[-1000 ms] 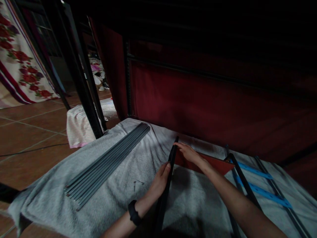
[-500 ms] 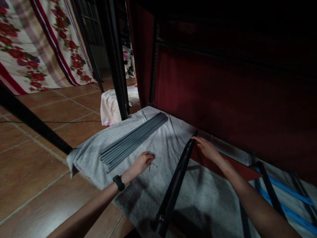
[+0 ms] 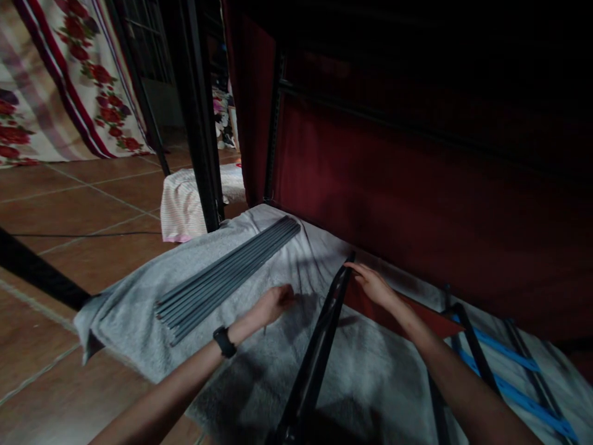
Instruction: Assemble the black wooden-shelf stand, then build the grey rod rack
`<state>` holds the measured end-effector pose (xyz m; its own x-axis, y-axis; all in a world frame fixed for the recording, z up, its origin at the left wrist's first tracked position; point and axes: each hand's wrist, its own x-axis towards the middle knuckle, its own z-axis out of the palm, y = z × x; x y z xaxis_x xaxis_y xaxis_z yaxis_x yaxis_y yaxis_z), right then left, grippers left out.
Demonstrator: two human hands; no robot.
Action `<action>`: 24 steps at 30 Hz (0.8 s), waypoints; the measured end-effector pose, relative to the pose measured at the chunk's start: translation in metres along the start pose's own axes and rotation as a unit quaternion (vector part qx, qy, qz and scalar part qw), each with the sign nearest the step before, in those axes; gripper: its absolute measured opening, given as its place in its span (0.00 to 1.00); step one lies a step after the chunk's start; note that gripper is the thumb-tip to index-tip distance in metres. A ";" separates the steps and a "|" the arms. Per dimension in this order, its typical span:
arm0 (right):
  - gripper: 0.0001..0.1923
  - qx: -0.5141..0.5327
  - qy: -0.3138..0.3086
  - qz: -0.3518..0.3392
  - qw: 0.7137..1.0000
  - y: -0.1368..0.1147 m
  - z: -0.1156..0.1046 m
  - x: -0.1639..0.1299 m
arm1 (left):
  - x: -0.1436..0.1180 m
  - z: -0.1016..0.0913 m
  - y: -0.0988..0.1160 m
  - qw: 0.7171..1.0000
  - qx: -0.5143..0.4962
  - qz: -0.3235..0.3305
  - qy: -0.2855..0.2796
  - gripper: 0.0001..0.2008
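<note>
At the left of the frame a bundle of grey rods (image 3: 227,278) lies on a grey blanket (image 3: 139,309) spread over the tiled floor (image 3: 69,210). Just right of the rods, the left hand (image 3: 273,304) rests on the blanket, its grip curled together; whether it pinches anything, I cannot tell. At centre a black bar (image 3: 319,352) runs diagonally. The right hand (image 3: 373,285), fingers apart, touches the bar's upper end.

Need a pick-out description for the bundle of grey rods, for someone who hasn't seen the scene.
Find the grey blanket spread on the tiled floor. On its left part, beyond the left hand, lies the bundle of grey rods: thin, pale, packed side by side, unlike the single black bar.
</note>
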<state>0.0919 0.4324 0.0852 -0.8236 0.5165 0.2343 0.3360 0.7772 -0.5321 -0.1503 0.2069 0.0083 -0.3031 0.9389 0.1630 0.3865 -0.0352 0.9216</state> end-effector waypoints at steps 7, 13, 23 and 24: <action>0.28 0.015 -0.012 0.008 1.000 0.003 0.001 -0.003 | 0.073 0.045 0.054 0.880 -0.453 -0.141 -0.029 0.06; 0.28 0.019 -0.015 0.014 1.000 0.004 0.001 -0.003 | 0.112 0.089 0.065 0.851 -0.498 -0.158 0.051 0.04; 0.29 0.033 -0.030 0.016 0.999 0.005 0.000 -0.001 | 0.120 0.102 0.057 0.867 -0.474 -0.136 0.074 0.04; 0.29 0.032 -0.032 0.017 0.999 0.005 0.000 -0.001 | 0.122 0.103 0.058 0.872 -0.467 -0.131 0.072 0.04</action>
<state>0.0948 0.4358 0.0822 -0.8398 0.5174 0.1642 0.3367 0.7338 -0.5901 -0.0747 0.3545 0.0448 -0.4075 0.9058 -0.1157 -0.5694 -0.1530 0.8077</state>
